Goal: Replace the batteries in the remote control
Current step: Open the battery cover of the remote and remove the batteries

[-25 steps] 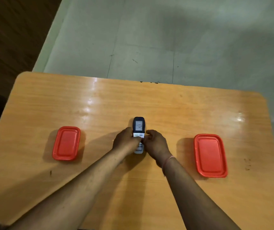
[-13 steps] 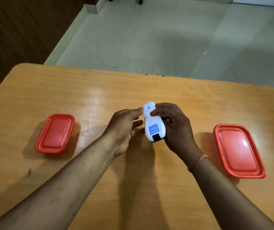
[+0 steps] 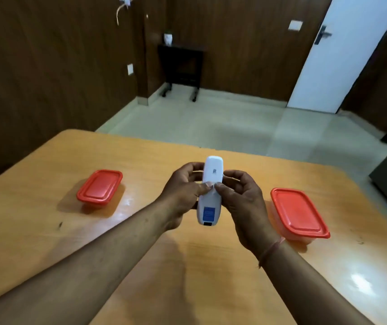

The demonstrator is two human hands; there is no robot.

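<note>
A white remote control [image 3: 209, 202] is held in the air above the middle of the table, its back side with a blue label facing me. My left hand [image 3: 183, 195] grips its left side and my right hand [image 3: 241, 198] grips its right side. Both thumbs press together on the middle of the back. The button side is hidden. No batteries are visible.
The wooden table [image 3: 141, 266] carries a small red-lidded container [image 3: 100, 188] at the left and a larger red-lidded container [image 3: 299, 213] at the right. Beyond the far edge lie a tiled floor, a dark stand [image 3: 180, 66] and a white door [image 3: 342, 55].
The remote was lifted off the table and turned over to show its back. My left hand closed on it again. The camera tilted up, bringing the room into view.
</note>
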